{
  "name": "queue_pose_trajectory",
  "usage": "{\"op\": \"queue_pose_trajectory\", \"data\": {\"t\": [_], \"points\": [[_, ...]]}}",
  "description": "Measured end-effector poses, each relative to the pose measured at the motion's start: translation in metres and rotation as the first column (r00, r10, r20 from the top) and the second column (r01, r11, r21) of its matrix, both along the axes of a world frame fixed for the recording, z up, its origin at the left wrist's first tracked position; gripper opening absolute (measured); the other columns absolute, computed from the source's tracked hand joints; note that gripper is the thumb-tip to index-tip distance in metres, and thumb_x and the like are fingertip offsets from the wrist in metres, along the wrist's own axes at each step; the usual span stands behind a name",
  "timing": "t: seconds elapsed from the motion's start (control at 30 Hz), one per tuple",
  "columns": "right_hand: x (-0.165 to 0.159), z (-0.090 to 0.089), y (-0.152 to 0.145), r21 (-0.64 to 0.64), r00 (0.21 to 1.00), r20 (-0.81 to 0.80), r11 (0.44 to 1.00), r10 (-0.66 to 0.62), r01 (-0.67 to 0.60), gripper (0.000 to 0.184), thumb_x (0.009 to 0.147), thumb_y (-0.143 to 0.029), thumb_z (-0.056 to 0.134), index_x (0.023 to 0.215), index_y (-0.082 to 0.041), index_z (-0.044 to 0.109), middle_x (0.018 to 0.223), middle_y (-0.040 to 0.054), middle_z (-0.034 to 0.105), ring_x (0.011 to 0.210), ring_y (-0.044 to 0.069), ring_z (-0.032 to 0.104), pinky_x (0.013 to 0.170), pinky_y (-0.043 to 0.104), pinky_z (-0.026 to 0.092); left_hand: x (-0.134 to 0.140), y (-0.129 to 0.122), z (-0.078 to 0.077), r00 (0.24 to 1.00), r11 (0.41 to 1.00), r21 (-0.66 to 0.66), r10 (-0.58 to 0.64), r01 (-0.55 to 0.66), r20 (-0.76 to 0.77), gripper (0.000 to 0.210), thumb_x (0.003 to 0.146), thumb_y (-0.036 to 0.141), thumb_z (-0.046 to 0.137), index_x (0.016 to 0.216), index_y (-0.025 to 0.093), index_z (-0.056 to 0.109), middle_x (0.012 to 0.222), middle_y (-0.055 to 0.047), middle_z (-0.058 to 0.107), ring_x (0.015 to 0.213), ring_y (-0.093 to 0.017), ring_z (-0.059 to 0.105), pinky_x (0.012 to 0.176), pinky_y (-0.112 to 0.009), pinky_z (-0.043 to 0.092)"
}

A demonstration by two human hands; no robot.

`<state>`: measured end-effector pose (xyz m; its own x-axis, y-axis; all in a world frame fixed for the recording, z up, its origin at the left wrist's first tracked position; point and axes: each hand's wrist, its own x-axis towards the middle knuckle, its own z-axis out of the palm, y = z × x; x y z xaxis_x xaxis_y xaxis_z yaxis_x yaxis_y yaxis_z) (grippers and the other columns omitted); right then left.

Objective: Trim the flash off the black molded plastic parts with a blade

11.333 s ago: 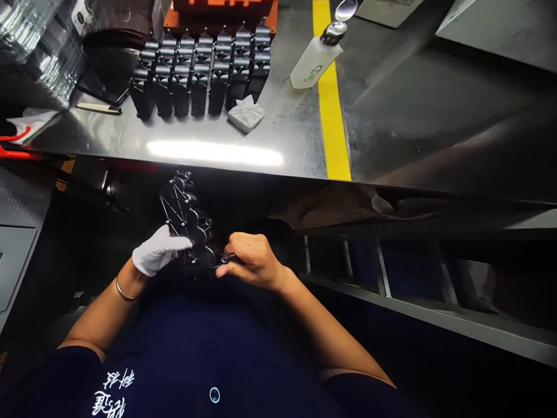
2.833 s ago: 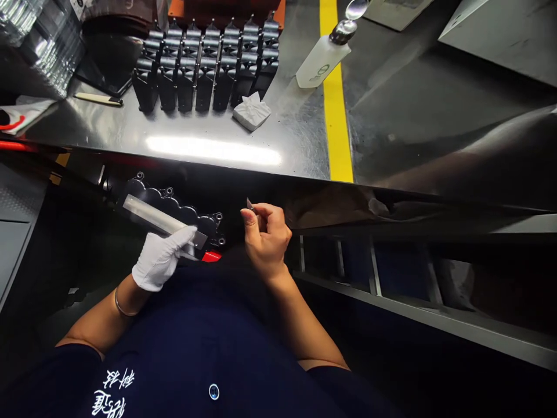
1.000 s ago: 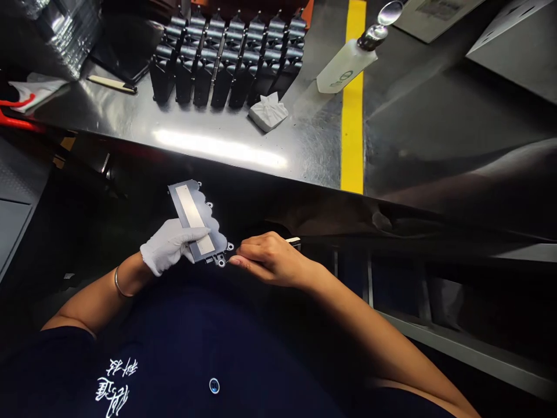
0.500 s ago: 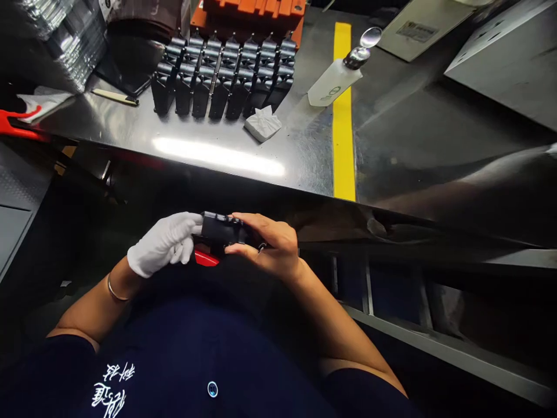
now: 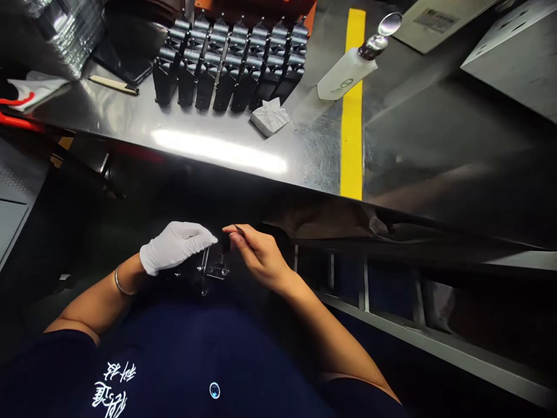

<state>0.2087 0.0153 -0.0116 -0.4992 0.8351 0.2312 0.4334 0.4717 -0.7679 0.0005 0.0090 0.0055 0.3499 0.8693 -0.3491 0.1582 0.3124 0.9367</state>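
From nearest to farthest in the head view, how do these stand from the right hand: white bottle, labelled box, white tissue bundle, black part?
1. Black part, left of the right hand.
2. White tissue bundle, ahead on the table.
3. White bottle, ahead and right.
4. Labelled box, farther back, right.

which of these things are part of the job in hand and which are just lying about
In the job, it seems:
black part, in gloved left hand
thin dark tool, in right hand
row of similar black parts, probably

Apparently just lying about:
white bottle
crumpled white wad
cream pen-like item
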Motion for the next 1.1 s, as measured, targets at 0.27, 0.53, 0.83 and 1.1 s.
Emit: {"op": "queue_pose_trajectory", "data": {"t": [0.27,0.53,0.83,1.1], "points": [[0.005,-0.001,-0.004,0.199,0.960,0.277,0.975,0.041,-0.099,0.034,0.098,-0.025,0.038,0.122,-0.013,0.059,0.072,0.0046,0.062,0.062,0.013,0.055,0.057,0.024,0.044,-0.003,0.001,0.000,0.999,0.999,0.004,0.046,-0.046,0.022,0.039,0.079,0.052,0.062,0.081,0.014,0.072,0.079,-0.005,0.073,0.072,-0.016,0.066,0.065,-0.023,0.052],[0.008,0.008,-0.014,-0.148,0.978,-0.158,0.976,0.139,-0.162,0.032,0.096,-0.021,0.047,0.123,-0.015,0.062,0.069,0.0008,0.059,0.060,0.011,0.053,0.057,0.023,0.045,-0.006,0.000,0.006,1.000,1.000,-0.008,0.015,-0.015,-0.006,0.037,0.078,0.050,0.064,0.077,0.013,0.071,0.074,-0.005,0.071,0.068,-0.015,0.064,0.062,-0.023,0.050],[0.007,0.007,-0.016,-0.186,0.962,-0.243,0.967,0.125,-0.172,0.033,0.092,-0.018,0.054,0.123,-0.018,0.064,0.074,0.0031,0.067,0.061,0.010,0.056,0.058,0.022,0.047,-0.003,-0.001,0.007,0.999,1.000,-0.004,-0.004,0.004,-0.039,0.035,0.077,0.048,0.064,0.074,0.013,0.070,0.070,-0.004,0.068,0.065,-0.015,0.062,0.060,-0.023,0.049],[0.004,0.007,-0.016,-0.359,0.953,-0.301,0.921,0.038,-0.150,0.024,0.091,-0.023,0.056,0.108,-0.019,0.072,0.087,0.0054,0.074,0.070,0.013,0.066,0.063,0.023,0.053,-0.003,-0.002,0.006,0.998,0.997,0.063,-0.044,0.047,-0.055,0.032,0.078,0.045,0.062,0.073,0.015,0.071,0.070,-0.004,0.070,0.064,-0.015,0.063,0.058,-0.023,0.049]]}}
